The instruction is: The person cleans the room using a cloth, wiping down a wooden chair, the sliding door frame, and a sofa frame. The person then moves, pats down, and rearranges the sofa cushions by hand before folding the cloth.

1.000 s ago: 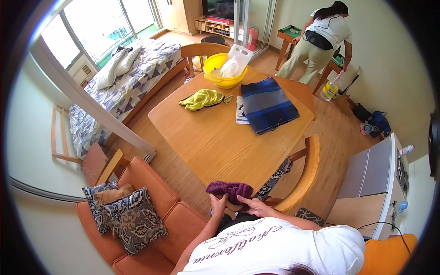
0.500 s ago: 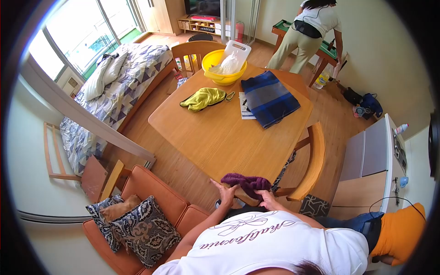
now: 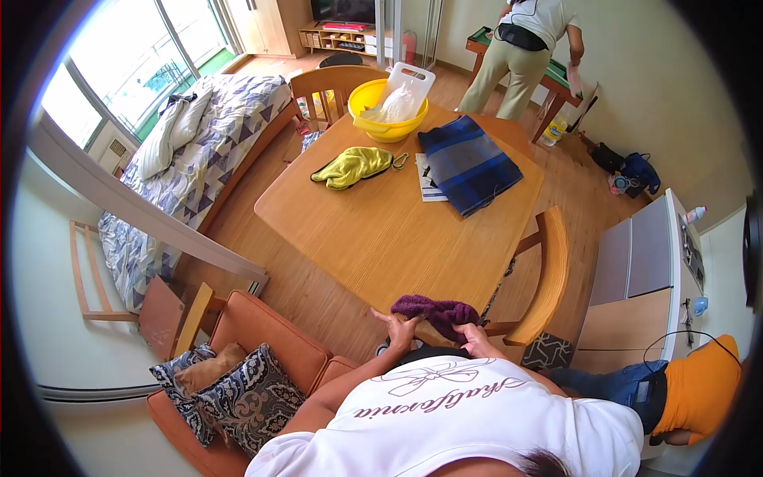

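At the near edge of the wooden table (image 3: 358,246), a bunched purple cloth (image 3: 433,308) is between my two hands. My left hand (image 3: 400,330) pinches its left end, thumb against the fabric and one finger pointing outward. My right hand (image 3: 475,340) grips the cloth's right end; some fingers are hidden under it. Farther up the tabletop lie a crumpled yellow-green cloth (image 3: 352,167) with a cord loop and a folded blue plaid cloth (image 3: 469,165), which partly covers a printed sheet (image 3: 427,179).
A yellow basin (image 3: 373,127) at the table's far end holds a white cutting board (image 3: 411,83) and a plastic bag. Wooden chairs (image 3: 548,278) flank the table. An orange sofa (image 3: 262,326) is at left. One person stands at a small green-topped table; another in orange (image 3: 699,389) bends at right.
My hands and the purple cloth have shifted slightly right in view, and the cloth looks more stretched sideways. The person at the green-topped table has moved an arm. The view has tilted slightly.
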The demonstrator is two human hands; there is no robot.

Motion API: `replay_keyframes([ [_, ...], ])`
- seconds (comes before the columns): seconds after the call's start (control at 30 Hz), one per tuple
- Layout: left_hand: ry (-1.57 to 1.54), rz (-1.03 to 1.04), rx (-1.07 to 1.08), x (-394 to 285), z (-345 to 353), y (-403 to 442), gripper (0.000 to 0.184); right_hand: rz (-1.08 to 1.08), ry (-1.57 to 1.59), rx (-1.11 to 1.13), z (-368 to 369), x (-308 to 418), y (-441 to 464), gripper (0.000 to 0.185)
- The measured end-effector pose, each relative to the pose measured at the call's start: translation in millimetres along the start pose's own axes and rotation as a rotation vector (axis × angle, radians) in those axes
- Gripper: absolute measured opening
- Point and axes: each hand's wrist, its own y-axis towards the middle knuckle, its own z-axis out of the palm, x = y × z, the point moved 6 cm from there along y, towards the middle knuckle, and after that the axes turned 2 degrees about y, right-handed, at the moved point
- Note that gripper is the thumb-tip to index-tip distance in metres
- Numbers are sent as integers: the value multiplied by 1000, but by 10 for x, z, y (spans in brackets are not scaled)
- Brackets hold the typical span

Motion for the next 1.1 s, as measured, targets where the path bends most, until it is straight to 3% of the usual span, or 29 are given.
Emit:
replay_keyframes([
  [0.13, 35, -18, -6, -74, 38, -35, 133, 85, -75, -159, -89, 21, 11, 42],
  [0.23, 19, -47, -4, -42, 62, -22, 133, 115, -129, -39, 78, 161, -245, 41],
  [0.4, -34, 11, 0, -10, 90, 3, 130, 95, -111, -95, 136, 222, -324, 43],
  [0.5, 44, 65, -43, -87, 78, -20, 132, 136, -168, 37, 238, 318, -491, 46],
  [0.63, 78, 32, -60, -60, 101, -20, 130, 69, -274, -111, 39, 284, -235, 45],
  [0.73, 32, 33, -59, 1, 123, 20, 130, 10, -240, -93, 44, 280, -156, 46],
  [0.77, 39, 52, -66, -23, 120, -6, 128, -13, -137, 55, 157, 245, -185, 55],
  [0.8, 50, 47, -56, -42, 128, -10, 128, -10, -124, 46, 149, 248, -219, 55],
  [0.87, 0, 125, -82, -72, 120, -52, 126, -77, -466, 36, 132, 355, -327, 64],
  [0.93, -18, 143, -87, 18, 121, -44, 124, -33, -578, -10, 94, 397, -453, 73],
  [0.97, -53, 181, -111, 32, 121, -6, 122, -171, -625, 120, 105, 524, -481, 78],
  [1.0, -93, 220, -138, 22, 132, 17, 119, -430, -730, -43, -94, 674, -356, 82],
  [1.03, -107, 205, -172, -14, 141, -7, 117, -544, -680, 29, -176, 852, -314, 82],
  [1.07, -92, 186, -176, -10, 158, -3, 119, -623, -818, -181, -394, 1114, -328, 86],
  [1.1, -81, 179, -165, 13, 211, -53, 119, -613, -809, -193, -506, 1093, -336, 86],
])
